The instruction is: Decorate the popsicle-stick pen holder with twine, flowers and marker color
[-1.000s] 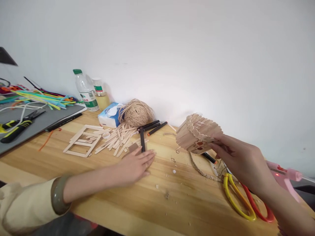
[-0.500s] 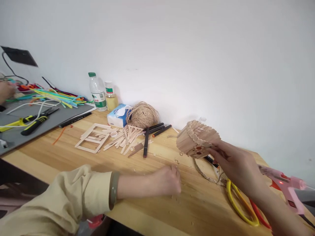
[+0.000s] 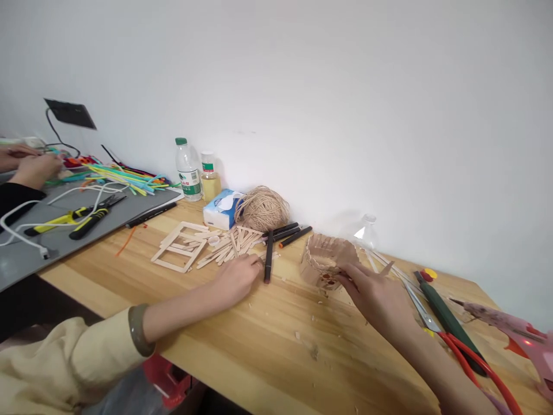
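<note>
A small basket of wooden sticks, with a braided band and reddish-brown dots on its side, is at the table's back middle. Fingers of my right hand pinch its near right rim. My left hand is beside the pile of loose craft sticks, its fingers curled; what they hold, if anything, is hidden. A black marker lies just right of it. Behind are a ball of twine and more black markers. A wooden stick frame lies to the left.
Red-handled scissors, a green tool and a pink glue gun lie right. Bottles and tissues stand at the back. Pliers, a white cable and another person's hands are left.
My left hand has moved left and forward to the stick pile. The basket in my right hand has come down to the table. The view has shifted, showing the scissors and green tool.
</note>
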Demonstrator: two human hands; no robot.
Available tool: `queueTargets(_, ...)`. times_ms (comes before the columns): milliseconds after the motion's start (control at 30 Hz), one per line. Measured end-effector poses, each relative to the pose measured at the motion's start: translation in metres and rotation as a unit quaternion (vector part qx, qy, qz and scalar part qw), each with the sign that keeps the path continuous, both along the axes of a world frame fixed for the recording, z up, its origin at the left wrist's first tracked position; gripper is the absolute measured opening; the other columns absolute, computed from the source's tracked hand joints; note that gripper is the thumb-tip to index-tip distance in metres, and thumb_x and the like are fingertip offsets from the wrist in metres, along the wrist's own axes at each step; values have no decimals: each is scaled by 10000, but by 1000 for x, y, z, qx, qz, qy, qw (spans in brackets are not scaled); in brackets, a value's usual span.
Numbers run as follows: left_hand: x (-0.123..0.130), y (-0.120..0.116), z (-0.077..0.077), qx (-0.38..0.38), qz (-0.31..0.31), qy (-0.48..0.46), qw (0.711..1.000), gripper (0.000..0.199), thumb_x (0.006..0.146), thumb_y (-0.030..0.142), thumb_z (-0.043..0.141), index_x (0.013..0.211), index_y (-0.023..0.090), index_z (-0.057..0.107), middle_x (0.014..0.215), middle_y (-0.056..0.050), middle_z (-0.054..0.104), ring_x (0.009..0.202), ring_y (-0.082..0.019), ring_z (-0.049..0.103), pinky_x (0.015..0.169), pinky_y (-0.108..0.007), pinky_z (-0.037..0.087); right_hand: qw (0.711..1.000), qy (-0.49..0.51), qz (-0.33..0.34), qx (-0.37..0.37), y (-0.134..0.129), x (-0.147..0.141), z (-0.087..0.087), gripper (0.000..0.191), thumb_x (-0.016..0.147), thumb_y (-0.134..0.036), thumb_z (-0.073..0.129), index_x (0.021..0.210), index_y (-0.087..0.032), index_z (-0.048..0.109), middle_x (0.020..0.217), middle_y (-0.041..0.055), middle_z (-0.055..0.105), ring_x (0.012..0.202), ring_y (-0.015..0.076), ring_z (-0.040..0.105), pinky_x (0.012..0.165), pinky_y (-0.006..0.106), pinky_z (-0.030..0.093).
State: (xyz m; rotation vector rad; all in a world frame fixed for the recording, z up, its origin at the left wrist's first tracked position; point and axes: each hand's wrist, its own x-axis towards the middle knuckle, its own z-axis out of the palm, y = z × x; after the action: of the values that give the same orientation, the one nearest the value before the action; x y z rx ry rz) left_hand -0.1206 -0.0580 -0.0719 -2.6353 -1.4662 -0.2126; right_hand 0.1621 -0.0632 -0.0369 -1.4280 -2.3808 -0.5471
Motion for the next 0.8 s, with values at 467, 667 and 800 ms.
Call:
queueTargets(467,23,43,4,-144,160,-48,975,277,897,382,519,970,133,616,900,-47,658,772,-155,635,700,-334,537,997,63,5,47,2,4,-10,343,954,-386,374,1063,-156,605,1011,90,712,639,198,701,449,274,464)
queueTargets(667,36,59,19,-78,139,-42,986,293,896,317,535,1137,152,557,1144,-88,591,976,-209,600,829,-419,517,990,126,10,68,0,8,0,310,951,-349,363,1040,-181,607,1005,89,716,565,176,677,487,285,491)
queueTargets(800,48,84,17,-43,135,-38,989,315,891,308,544,1165,151,541,1172,-95,576,992,-217,595,829,-423,519,988,148,10,53,-4,9,8,355,956,-385,318,1030,-194,607,960,77,725,594,178,693,499,278,511)
